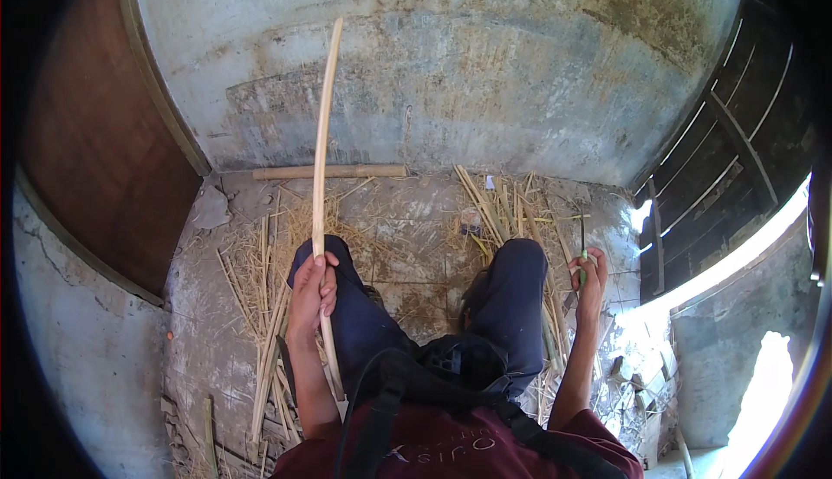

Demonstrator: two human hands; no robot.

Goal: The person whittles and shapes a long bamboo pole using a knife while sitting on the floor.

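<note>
A long, pale bamboo strip [324, 123] stands nearly upright in my left hand [312, 293], whose fingers are wrapped round its lower part. It bows slightly, and its top end reaches up in front of the wall. Off to the right, beyond my right knee, my right hand [590, 280] is closed on a green-handled tool [583, 232] with a thin, dark shaft pointing away from me. Whether that shaft is a knife blade seen edge-on, I cannot tell. The two hands are wide apart, and the tool does not touch the strip.
Split bamboo strips [264, 332] and shavings [373, 241] litter the floor on the left. More strips [490, 206] lie beyond my right knee. A thicker bamboo pole [334, 172] rests along the stained wall [485, 89]. Rubble [641, 375] lies at the right, below dark boards [728, 141].
</note>
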